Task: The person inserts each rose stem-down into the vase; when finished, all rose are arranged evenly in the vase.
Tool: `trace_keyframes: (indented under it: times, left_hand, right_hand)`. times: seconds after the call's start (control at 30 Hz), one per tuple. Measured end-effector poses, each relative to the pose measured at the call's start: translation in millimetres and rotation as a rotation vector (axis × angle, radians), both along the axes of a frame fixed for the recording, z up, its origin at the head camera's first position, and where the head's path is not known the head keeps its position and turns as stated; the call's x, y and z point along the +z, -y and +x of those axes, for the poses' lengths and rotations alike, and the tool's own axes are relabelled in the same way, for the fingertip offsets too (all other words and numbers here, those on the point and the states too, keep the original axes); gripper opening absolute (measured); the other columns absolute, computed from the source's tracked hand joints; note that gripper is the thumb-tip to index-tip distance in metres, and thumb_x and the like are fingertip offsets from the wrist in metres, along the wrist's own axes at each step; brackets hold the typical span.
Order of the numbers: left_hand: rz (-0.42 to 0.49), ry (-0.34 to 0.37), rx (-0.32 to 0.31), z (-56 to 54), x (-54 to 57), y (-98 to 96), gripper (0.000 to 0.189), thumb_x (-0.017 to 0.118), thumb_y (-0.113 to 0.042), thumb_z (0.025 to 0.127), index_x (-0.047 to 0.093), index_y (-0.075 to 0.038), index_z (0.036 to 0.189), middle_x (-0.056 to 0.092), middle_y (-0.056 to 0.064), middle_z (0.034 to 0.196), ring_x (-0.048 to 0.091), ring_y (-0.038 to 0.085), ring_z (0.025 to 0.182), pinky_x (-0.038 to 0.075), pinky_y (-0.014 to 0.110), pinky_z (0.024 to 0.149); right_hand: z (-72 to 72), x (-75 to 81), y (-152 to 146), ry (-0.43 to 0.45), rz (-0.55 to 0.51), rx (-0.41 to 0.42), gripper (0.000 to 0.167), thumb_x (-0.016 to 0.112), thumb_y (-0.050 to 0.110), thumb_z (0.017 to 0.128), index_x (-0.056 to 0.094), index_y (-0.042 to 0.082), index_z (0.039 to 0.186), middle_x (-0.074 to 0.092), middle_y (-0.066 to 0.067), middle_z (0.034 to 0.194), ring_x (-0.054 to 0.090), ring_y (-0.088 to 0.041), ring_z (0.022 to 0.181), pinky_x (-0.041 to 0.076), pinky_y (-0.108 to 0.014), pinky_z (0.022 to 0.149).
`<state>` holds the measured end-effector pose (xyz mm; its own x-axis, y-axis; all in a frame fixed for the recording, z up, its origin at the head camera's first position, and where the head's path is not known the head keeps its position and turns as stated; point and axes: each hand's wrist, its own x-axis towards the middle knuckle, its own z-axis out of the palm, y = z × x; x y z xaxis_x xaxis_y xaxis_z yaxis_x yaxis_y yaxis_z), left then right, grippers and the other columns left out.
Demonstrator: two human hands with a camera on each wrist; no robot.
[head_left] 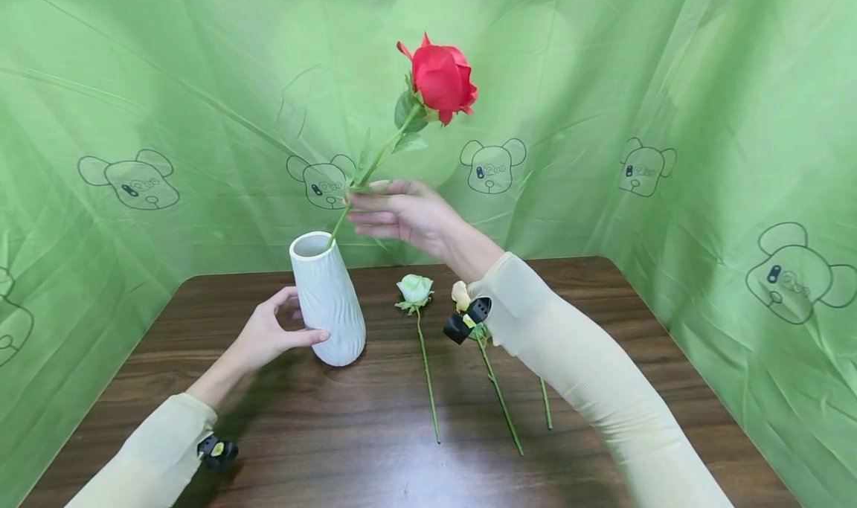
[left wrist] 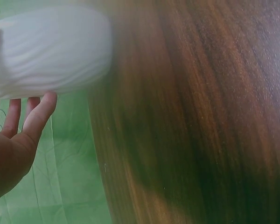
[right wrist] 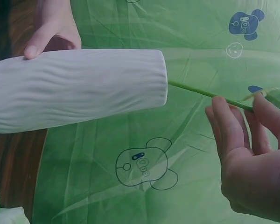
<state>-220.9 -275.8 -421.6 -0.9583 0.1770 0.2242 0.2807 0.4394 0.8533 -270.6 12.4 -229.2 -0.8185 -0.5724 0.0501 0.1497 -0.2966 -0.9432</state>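
Observation:
A white vase [head_left: 332, 311] with wavy ridges stands on the table. My left hand [head_left: 269, 331] holds it low on its left side, thumb across the front and fingers round the back. In the left wrist view those fingers lie along the side of the vase [left wrist: 56, 49]. Above it, my right hand [head_left: 410, 216] pinches the green stem of a red rose [head_left: 442, 80] between thumb and fingertips. The rose leans up to the right, its bloom high over the vase. Its lower stem [right wrist: 191, 88] passes into the vase mouth, where the end is hidden.
A pale green-white rose [head_left: 415, 291] lies on the wooden table [head_left: 375, 433] right of the vase. Beside it, a peach rose [head_left: 460, 295] is partly covered by the right wrist camera [head_left: 469, 320]. Another stem [head_left: 546, 404] shows below the right sleeve. Green curtains surround the table.

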Motion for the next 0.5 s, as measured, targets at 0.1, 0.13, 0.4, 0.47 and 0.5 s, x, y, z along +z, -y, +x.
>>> trace_keyframes:
  times: [0.1, 0.13, 0.4, 0.47, 0.5]
  left_hand:
    - [0.000, -0.004, 0.000, -0.4, 0.3, -0.3, 0.066, 0.092, -0.022, 0.077, 0.057, -0.012, 0.132, 0.067, 0.008, 0.120, 0.064, 0.029, 0.107, 0.052, 0.048, 0.090]
    - [0.000, -0.003, 0.001, -0.2, 0.3, -0.2, 0.066, 0.092, -0.022, 0.077, 0.058, -0.012, 0.132, 0.067, 0.008, 0.119, 0.064, 0.030, 0.107, 0.052, 0.048, 0.090]
    - [0.010, 0.000, -0.005, 0.9, 1.4, -1.5, 0.067, 0.092, -0.020, 0.077, 0.057, -0.011, 0.133, 0.067, 0.009, 0.119, 0.065, 0.030, 0.106, 0.053, 0.048, 0.089]
    - [0.015, 0.001, -0.007, 1.6, 1.7, -1.3, 0.067, 0.092, -0.019, 0.077, 0.057, -0.011, 0.133, 0.067, 0.009, 0.119, 0.065, 0.030, 0.106, 0.052, 0.050, 0.089]
    - [0.015, 0.003, -0.007, 2.1, 1.9, -1.3, 0.067, 0.092, -0.020, 0.077, 0.057, -0.011, 0.133, 0.067, 0.009, 0.119, 0.065, 0.029, 0.106, 0.052, 0.050, 0.090]
  right_hand:
    - [-1.3, 0.1, 3, -0.014, 0.009, 0.007, 0.015, 0.060, -0.004, 0.099, 0.065, -0.004, 0.114, 0.064, -0.024, 0.129, 0.065, -0.039, 0.115, 0.050, -0.049, 0.100]
    - [-2.0, -0.6, 5, -0.014, 0.005, 0.012, 0.013, 0.060, -0.004, 0.099, 0.066, -0.002, 0.111, 0.064, -0.025, 0.129, 0.064, -0.041, 0.117, 0.050, -0.049, 0.100]
    - [-5.9, -3.0, 26, -0.019, 0.017, -0.029, 0.018, 0.070, 0.004, 0.096, 0.059, 0.002, 0.110, 0.070, -0.018, 0.122, 0.063, -0.041, 0.118, 0.057, -0.041, 0.090]
    - [-5.9, -2.4, 32, -0.037, 0.015, -0.048, 0.019, 0.071, 0.003, 0.095, 0.061, 0.000, 0.110, 0.069, -0.018, 0.123, 0.066, -0.033, 0.115, 0.056, -0.039, 0.091]
    - [-5.9, -2.2, 35, -0.043, 0.010, -0.054, 0.018, 0.071, 0.002, 0.095, 0.062, -0.001, 0.109, 0.069, -0.018, 0.123, 0.067, -0.030, 0.114, 0.055, -0.039, 0.093]
